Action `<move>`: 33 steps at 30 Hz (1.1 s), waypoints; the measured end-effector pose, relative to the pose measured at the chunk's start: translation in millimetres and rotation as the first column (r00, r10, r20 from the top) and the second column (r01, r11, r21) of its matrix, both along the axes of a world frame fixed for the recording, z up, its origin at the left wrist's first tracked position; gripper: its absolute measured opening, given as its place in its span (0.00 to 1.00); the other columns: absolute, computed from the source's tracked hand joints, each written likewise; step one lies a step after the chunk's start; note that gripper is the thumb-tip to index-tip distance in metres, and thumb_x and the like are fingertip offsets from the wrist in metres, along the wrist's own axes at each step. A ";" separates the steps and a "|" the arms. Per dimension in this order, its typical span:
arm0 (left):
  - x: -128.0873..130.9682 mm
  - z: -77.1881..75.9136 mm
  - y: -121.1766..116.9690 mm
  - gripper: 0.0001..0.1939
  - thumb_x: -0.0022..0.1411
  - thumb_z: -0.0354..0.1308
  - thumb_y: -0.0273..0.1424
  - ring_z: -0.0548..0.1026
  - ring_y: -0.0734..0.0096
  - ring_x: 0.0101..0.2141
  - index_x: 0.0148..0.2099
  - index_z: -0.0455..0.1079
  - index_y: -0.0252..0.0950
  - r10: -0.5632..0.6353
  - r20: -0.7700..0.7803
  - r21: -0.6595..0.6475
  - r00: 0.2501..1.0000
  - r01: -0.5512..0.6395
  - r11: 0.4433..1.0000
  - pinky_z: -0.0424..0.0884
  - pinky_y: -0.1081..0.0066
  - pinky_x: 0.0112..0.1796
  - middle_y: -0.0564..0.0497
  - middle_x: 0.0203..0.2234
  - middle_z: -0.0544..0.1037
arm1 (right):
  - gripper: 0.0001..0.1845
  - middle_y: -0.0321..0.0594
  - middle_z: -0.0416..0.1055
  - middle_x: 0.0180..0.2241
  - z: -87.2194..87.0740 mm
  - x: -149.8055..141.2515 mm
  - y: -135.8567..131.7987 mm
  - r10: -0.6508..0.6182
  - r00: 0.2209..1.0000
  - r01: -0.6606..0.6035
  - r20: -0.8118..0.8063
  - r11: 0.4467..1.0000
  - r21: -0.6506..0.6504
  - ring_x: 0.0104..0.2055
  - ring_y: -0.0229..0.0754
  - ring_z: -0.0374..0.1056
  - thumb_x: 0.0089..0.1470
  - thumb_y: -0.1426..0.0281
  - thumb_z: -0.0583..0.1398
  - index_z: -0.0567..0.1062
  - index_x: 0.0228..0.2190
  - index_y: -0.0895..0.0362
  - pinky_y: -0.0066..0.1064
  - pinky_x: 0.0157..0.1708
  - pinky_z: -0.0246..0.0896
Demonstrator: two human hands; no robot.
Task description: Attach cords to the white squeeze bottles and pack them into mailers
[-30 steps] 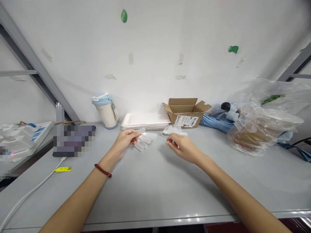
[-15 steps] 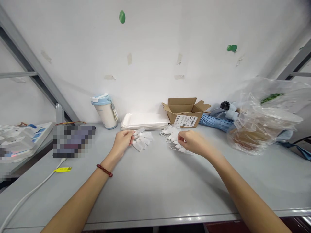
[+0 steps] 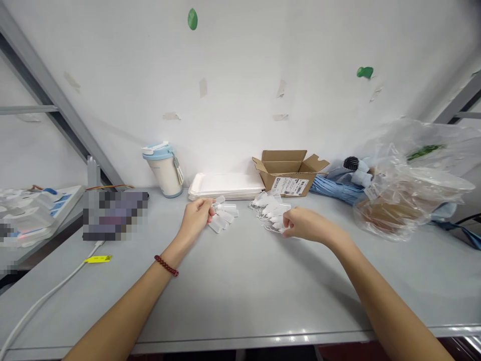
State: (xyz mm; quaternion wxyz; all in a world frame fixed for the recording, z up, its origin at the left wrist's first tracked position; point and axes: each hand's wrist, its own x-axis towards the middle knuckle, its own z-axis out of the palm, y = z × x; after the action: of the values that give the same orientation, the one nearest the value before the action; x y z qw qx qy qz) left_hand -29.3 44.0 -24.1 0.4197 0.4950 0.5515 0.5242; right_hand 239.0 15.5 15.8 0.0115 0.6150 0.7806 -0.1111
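Note:
A fanned bunch of small translucent white tags (image 3: 225, 216) sticks out from my left hand (image 3: 196, 216), pinched between thumb and fingers. To its right, a loose pile of similar white tags (image 3: 268, 206) with thin looped strings lies on the grey table (image 3: 240, 281). My right hand (image 3: 306, 223) is at the right end of this pile. Its thumb and fingers are curled around the tag ends there, and the exact contact is partly hidden. A dark red bead bracelet (image 3: 166, 265) circles my left wrist.
Along the wall stand a blue-lidded tumbler (image 3: 164, 173), a stack of white trays or envelopes (image 3: 225, 185) and an open cardboard box (image 3: 289, 175). Blue fabric (image 3: 334, 189) and a clear plastic bag (image 3: 398, 200) lie right. A blurred-out device (image 3: 114, 215) with a cable (image 3: 56, 288) lies left.
My right hand has shifted slightly right along the pile, its thumb and fingers parting around the tag ends. My left hand keeps its bunch. The whole view has shifted slightly.

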 end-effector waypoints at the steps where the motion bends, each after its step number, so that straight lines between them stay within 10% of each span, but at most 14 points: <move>1: 0.1 -0.3 0.2 0.14 0.51 0.53 0.37 0.61 0.78 0.16 0.36 0.71 0.32 -0.005 0.000 0.000 1.000 0.005 1.000 0.56 0.75 0.20 0.58 0.16 0.66 | 0.04 0.40 0.69 0.27 -0.7 0.2 0.2 -0.005 1.000 0.006 0.017 1.000 -0.008 0.24 0.38 0.63 0.42 0.70 0.63 0.72 0.23 0.57 0.26 0.19 0.47; 13: 1.5 -2.1 -0.1 0.14 0.51 0.54 0.37 0.61 0.79 0.16 0.36 0.72 0.31 -0.036 -0.017 -0.013 0.999 0.036 0.999 0.56 0.76 0.20 0.58 0.16 0.67 | 0.03 0.41 0.69 0.26 -4.8 -4.1 -3.3 0.046 0.993 -0.043 0.112 0.999 -0.031 0.24 0.38 0.63 0.38 0.75 0.63 0.73 0.20 0.57 0.27 0.20 0.46; 19: 6.3 -0.7 -4.3 0.12 0.51 0.55 0.37 0.61 0.80 0.16 0.32 0.71 0.32 -0.050 -0.054 -0.004 0.997 0.050 0.999 0.57 0.76 0.20 0.57 0.16 0.66 | 0.09 0.34 0.63 0.18 -8.5 -6.7 -2.5 0.160 0.979 -0.158 -0.124 0.987 0.025 0.20 0.33 0.54 0.44 0.73 0.58 0.67 0.15 0.56 0.27 0.19 0.44; 25: 18.0 3.3 -18.9 0.15 0.53 0.56 0.40 0.62 0.79 0.17 0.34 0.72 0.32 -0.356 -0.091 -0.061 0.930 0.351 0.934 0.58 0.76 0.20 0.56 0.18 0.68 | 0.08 0.32 0.63 0.21 -13.8 -31.1 -9.8 0.263 0.791 -0.275 -0.553 0.959 0.063 0.24 0.33 0.58 0.50 0.66 0.57 0.70 0.25 0.58 0.25 0.24 0.52; 29: 23.9 6.7 -28.0 0.16 0.55 0.55 0.42 0.64 0.79 0.18 0.35 0.72 0.34 -0.573 -0.035 -0.102 0.819 0.567 0.817 0.60 0.75 0.22 0.53 0.22 0.71 | 0.08 0.32 0.63 0.23 -20.2 -44.8 -15.2 0.282 0.739 -0.295 -0.612 0.952 0.082 0.26 0.33 0.58 0.50 0.66 0.58 0.71 0.25 0.58 0.25 0.27 0.54; 33: 23.6 8.6 -30.5 0.15 0.55 0.57 0.41 0.63 0.79 0.18 0.26 0.70 0.33 -0.583 -0.069 -0.077 0.810 0.578 0.812 0.60 0.74 0.23 0.55 0.16 0.67 | 0.06 0.35 0.66 0.28 -25.4 -48.3 -15.7 0.283 0.739 -0.283 -0.612 0.954 0.100 0.29 0.34 0.62 0.50 0.68 0.59 0.72 0.27 0.58 0.25 0.28 0.56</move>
State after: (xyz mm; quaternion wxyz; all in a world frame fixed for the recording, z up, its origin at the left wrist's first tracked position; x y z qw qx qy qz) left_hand -5.7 13.5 -15.5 0.5475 0.6513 0.4058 0.3337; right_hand 190.7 -0.2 -9.6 -0.2287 0.4185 0.8249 -0.3034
